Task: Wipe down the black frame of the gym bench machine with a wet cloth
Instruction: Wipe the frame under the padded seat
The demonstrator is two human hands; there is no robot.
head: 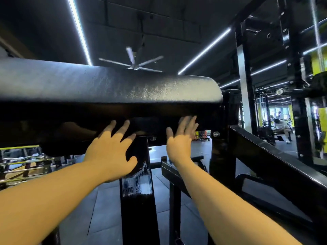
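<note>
Both forearms fill the bottom of the view, reaching up under the bench pad [109, 87]. At far left, chrome bars on a rack [23, 167] are seen in the bkgd. Next, the left hand [110, 152] is laid w/ fingers spread and fairly straight; its palm seems pressed to the black upright post [137, 188], fingertips up near the pad's dark underside. Nothing is gripped by it. Wet streaks are seen on the post just below the hand, so that part of the frame has likely been wiped. The right hand [179, 138] is held flat and open, fingers together, touching or nearly touching the pad's underside; nothing is held there either. No cloth is visible anywhere: it can't be told whether one is hidden under a palm. Hands are probably placed so as to brace or feel the frame. At right, the slanted black rail [276, 165] appears not yet wiped. A person is seen exercising in the far distance at right.
</note>
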